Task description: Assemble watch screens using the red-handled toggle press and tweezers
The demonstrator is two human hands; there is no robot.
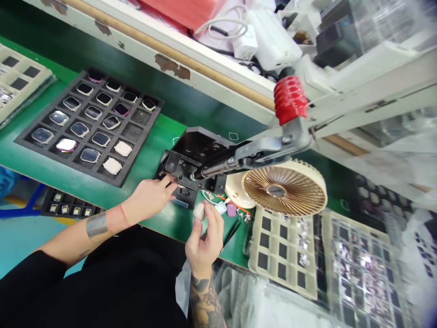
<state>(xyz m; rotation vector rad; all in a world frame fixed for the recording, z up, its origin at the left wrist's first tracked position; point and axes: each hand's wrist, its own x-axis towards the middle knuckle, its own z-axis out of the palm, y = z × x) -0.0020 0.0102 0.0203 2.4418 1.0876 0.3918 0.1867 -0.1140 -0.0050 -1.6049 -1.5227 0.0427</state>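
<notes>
My left hand (150, 197) reaches to the black metal hand press (191, 166), its fingertips at the press's near edge. What they touch there is hidden. My right hand (204, 243) pinches a cream rounded piece (198, 211). Close to it lie a small white part (221, 208), a pink part (231, 209) and black tweezers (232, 233). The press's steel lever (269, 150) rises to a red ribbed handle (290, 100). On the green bench mat (160, 136), a black foam tray (25, 116) holds several glossy square watch-like pieces and cream pieces.
A small desk fan (283, 189) stands beside the press. Beige trays (283, 255) with shiny parts lie to the lower right, and a small black tray (68, 203) sits at the bench edge. White cables and boxes lie beyond the bench.
</notes>
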